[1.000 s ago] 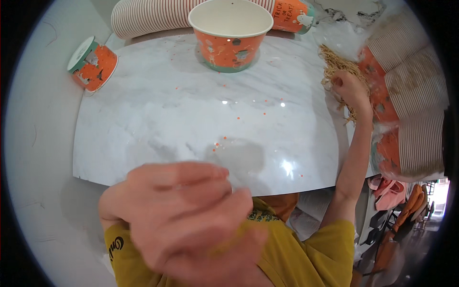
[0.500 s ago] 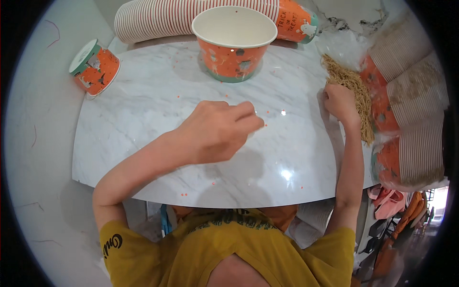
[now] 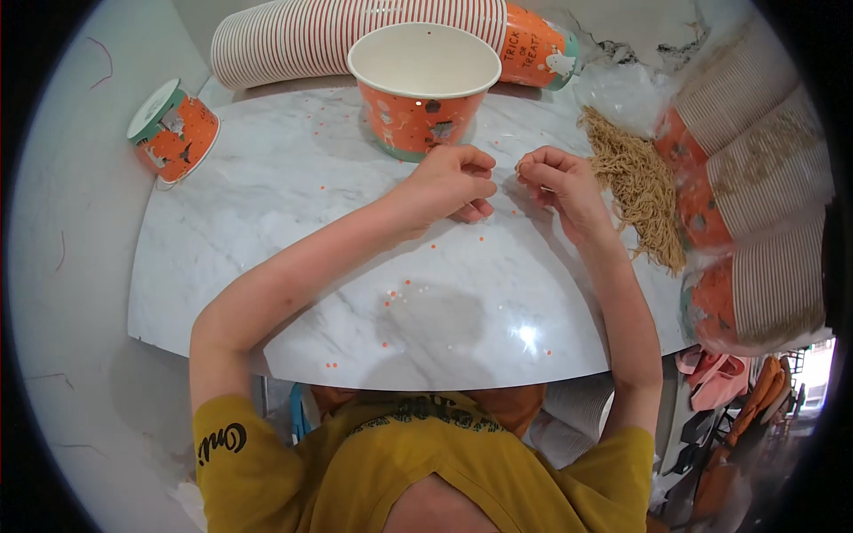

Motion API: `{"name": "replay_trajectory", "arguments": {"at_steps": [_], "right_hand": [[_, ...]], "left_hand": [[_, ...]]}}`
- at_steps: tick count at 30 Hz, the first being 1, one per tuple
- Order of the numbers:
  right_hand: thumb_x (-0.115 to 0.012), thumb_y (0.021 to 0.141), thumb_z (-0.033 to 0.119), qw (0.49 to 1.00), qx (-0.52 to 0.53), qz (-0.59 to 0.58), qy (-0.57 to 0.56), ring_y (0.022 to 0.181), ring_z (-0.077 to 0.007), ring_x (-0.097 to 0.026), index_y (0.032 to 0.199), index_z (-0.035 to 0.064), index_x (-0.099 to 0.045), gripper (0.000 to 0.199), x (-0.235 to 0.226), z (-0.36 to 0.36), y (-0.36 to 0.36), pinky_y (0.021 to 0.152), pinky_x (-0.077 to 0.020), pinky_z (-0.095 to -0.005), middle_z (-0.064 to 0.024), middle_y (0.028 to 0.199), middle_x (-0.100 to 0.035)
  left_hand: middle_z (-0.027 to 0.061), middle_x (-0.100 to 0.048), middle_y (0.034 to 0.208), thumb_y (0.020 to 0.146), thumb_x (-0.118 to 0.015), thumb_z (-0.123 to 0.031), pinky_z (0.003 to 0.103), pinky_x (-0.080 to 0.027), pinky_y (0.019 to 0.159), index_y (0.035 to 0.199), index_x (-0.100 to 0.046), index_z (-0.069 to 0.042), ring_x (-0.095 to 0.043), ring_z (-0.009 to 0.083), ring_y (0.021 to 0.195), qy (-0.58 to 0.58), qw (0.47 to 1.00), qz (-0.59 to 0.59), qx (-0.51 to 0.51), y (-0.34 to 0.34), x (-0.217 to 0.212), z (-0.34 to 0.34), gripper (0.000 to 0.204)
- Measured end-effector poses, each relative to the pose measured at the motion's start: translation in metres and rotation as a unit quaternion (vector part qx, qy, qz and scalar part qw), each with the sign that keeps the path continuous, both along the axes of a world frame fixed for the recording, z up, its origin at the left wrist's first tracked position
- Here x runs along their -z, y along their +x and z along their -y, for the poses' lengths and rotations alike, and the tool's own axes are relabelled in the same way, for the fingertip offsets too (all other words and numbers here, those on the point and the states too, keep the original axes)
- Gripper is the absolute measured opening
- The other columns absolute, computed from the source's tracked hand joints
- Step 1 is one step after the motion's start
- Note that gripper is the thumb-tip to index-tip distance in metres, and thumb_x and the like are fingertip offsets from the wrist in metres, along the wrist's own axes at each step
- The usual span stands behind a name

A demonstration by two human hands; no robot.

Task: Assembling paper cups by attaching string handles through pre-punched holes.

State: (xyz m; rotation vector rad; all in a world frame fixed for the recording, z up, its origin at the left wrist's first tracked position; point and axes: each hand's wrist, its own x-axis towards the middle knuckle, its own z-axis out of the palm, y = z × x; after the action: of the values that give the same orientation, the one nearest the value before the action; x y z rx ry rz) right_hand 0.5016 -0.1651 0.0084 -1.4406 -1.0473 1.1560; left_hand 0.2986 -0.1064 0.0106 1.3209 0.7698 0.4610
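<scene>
Centrally, orange tub [image 3: 410, 122] — speck [image 3: 429, 33] inside, left hand [image 3: 446, 185] curled, right hand [image 3: 564, 185] pinched together — what either holds, unclear.

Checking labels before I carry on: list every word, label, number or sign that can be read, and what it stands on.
Lettering located, wording not copied:
End cup of the lying stack: dark lettering, readable.
Left sleeve: dark script, only partly visible.
Chest print: dark, too small and distorted to read.
Upright tub: pictures on its wall, no lettering I can make out.
</scene>
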Motion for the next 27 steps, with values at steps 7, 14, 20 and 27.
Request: {"name": "replay_trajectory", "arguments": {"at_steps": [7, 14, 20, 27], "right_hand": [[-0.07, 0.088, 0.012, 0.995, -0.048, 0.02, 0.082, 0.074, -0.0043, -0.055, 0.093, 0.0054, -0.069, 0.008, 0.001, 0.007, -0.015, 0.064, -0.0395, -0.022, 0.0029, 0.083, -0.066], [-0.065, 0.093, 0.015, 0.992, -0.015, -0.087, 0.093, 0.09, -0.0114, -0.061, 0.114, 0.0047, -0.063, 0.023, 0.008, -0.002, -0.02, 0.079, -0.0486, -0.0276, -0.0068, 0.107, -0.067], [-0.061, 0.094, 0.014, 0.966, 0.091, -0.204, 0.131, 0.106, -0.0238, -0.065, 0.128, 0.0006, -0.053, 0.037, 0.011, -0.025, 0.073, 0.094, -0.0512, -0.0376, -0.0155, 0.12, -0.065], [-0.054, 0.099, 0.021, 0.938, 0.315, 0.143, 0.025, 0.071, -0.0191, -0.07, 0.131, 0.0013, -0.053, 0.038, -0.019, 0.018, 0.185, 0.06, -0.0542, -0.024, -0.017, 0.091, -0.071]], "left_hand": [[0.0049, -0.065, 0.084, 0.092, -0.065, -0.014, 0.024, -0.055, 0.064, 0.119, -0.058, 0.002, -0.067, 0.0128, 0.07, -0.042, 0.993, 0.107, 0.029, 0.004, 0.003, 0.0, 0.032], [0.0014, -0.061, 0.069, 0.094, -0.065, -0.015, 0.023, -0.046, 0.051, 0.092, -0.066, -0.001, -0.06, 0.0091, 0.056, 0.049, 0.998, 0.04, 0.011, -0.009, -0.004, -0.016, 0.014], [-0.0003, -0.055, 0.061, 0.091, -0.066, -0.013, 0.024, -0.041, 0.045, 0.083, -0.065, 0.0, -0.052, 0.0077, 0.049, 0.08, 0.992, -0.08, 0.054, -0.014, -0.003, -0.025, 0.015], [-0.0022, -0.053, 0.06, 0.088, -0.068, -0.016, 0.022, -0.038, 0.046, 0.078, -0.066, -0.003, -0.048, 0.006, 0.049, 0.198, 0.966, -0.127, 0.107, -0.05, -0.058, -0.03, 0.016]]}}
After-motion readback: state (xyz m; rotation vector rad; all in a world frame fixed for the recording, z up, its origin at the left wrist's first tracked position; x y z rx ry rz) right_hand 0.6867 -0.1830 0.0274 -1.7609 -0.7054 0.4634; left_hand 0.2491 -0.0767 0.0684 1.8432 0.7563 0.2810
